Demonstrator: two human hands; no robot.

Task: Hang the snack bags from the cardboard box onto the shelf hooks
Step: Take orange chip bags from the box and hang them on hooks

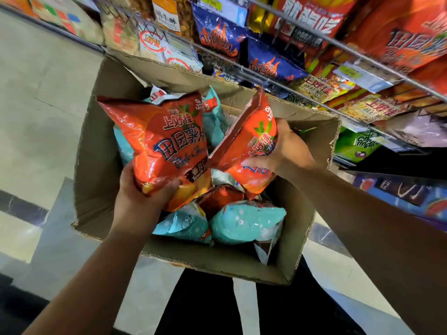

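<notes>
Beside the shelf (362,56), teal bags (244,221) crowd the cardboard box (101,165).
The left hand (142,197) has its fingers clasped round the flat orange bag (167,141) at its bottom; the right hand (283,151) grips the tilted orange bag (254,141).

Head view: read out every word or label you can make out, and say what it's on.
"上好佳" and "田园薯": orange bag in left hand.
"上好佳": second orange bag in right hand.
"蜗牛酥": hanging packet at top.
"rings": green bag at right.
Price tags: too blurred.
</notes>
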